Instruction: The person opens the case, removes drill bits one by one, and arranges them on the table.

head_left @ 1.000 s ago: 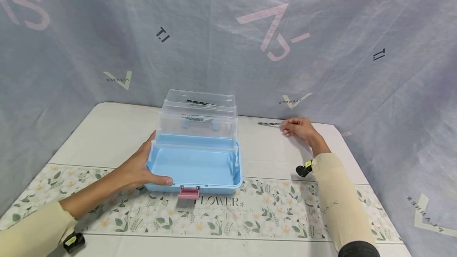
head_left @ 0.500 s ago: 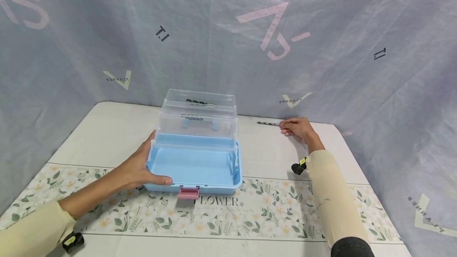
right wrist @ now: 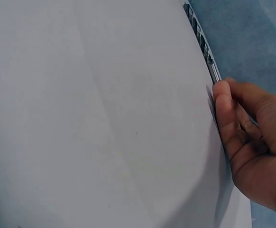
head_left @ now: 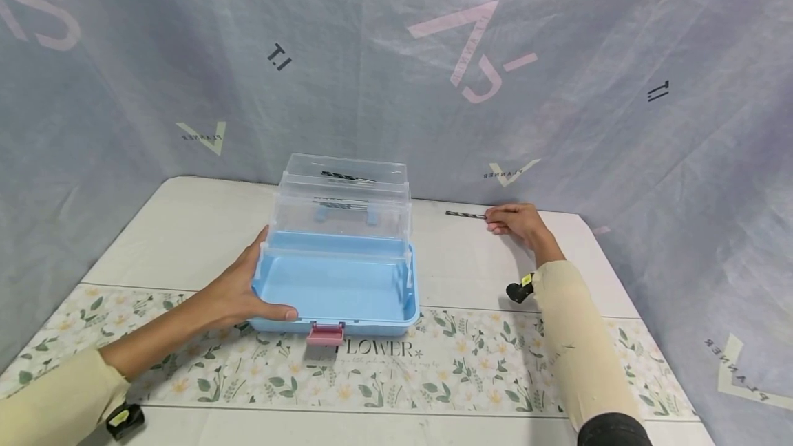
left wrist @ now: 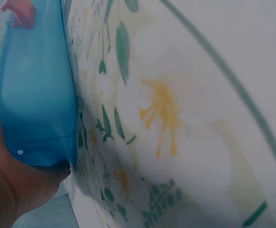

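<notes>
A blue plastic storage box (head_left: 334,294) stands lid up, its clear stepped trays (head_left: 310,221) raised at the back. My left hand (head_left: 238,294) grips the box's left end, thumb along the front rim; the left wrist view shows the hand round that blue end (left wrist: 36,95). Far right, my right hand (head_left: 520,222) pinches the plain shank of a twist drill bit (head_left: 464,215) between thumb and fingers. The fluted end (right wrist: 198,35) points left, close over the table's back edge. Dark drill bits (head_left: 347,177) lie in the upper tray, others (head_left: 341,204) in the one below.
A pink latch (head_left: 325,334) hangs folded out at the box's front. Under everything is a white table (head_left: 458,260) with a floral strip (head_left: 434,363). A grey printed cloth (head_left: 372,54) hangs close behind the table's back edge and along both sides.
My right hand has shifted slightly left with the drill bit during the first half second, then stays put. The left hand and the box keep their place.
</notes>
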Motion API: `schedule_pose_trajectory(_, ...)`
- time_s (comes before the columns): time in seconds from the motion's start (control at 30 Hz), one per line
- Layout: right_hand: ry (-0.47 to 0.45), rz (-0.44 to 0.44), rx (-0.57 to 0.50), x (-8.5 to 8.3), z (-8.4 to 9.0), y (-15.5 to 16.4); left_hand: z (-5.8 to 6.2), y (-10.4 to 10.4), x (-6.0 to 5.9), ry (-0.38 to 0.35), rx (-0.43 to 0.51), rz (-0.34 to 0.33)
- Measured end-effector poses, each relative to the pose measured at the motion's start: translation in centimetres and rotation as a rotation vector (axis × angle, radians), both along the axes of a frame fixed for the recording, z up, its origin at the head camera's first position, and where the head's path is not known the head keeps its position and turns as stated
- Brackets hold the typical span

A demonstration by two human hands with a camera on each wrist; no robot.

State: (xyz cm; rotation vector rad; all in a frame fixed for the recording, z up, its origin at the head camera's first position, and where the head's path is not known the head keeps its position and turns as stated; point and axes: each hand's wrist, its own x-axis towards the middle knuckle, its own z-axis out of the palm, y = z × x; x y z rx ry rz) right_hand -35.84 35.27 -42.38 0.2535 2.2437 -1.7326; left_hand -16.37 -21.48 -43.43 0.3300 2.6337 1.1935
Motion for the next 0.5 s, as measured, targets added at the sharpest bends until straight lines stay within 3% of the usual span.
schedule_pose_trajectory(0.5, 0.046, 0.085, 0.016, 0.4, 0.9, -0.8, -0.2, 0.0, -0.1, 0.019, -0.002, -0.003)
